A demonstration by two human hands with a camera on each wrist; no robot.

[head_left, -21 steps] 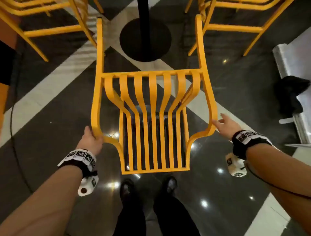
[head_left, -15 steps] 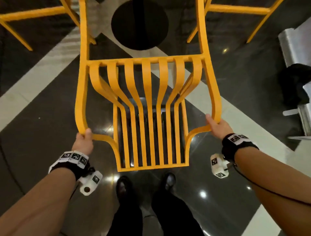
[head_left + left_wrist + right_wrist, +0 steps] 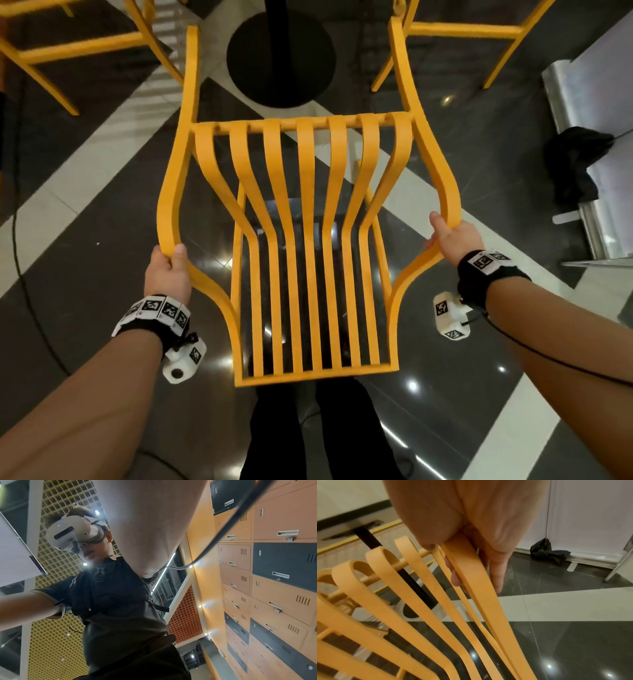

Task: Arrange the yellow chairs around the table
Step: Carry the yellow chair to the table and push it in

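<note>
1. The left hand [image 3: 166, 272] grips the yellow chair's [image 3: 310, 246] left armrest, fingers curled round it.
2. The right hand [image 3: 454, 238] grips the right armrest likewise.
3. The chair faces the table's black base [image 3: 281, 58], between two other chairs [image 3: 85, 44].

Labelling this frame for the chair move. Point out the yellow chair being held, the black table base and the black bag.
yellow chair [image 3: 305, 240], head view, on its middle slat.
black table base [image 3: 280, 58], head view, on the round foot plate on the floor.
black bag [image 3: 549, 553], right wrist view, on its crumpled body by the white wall.
</note>
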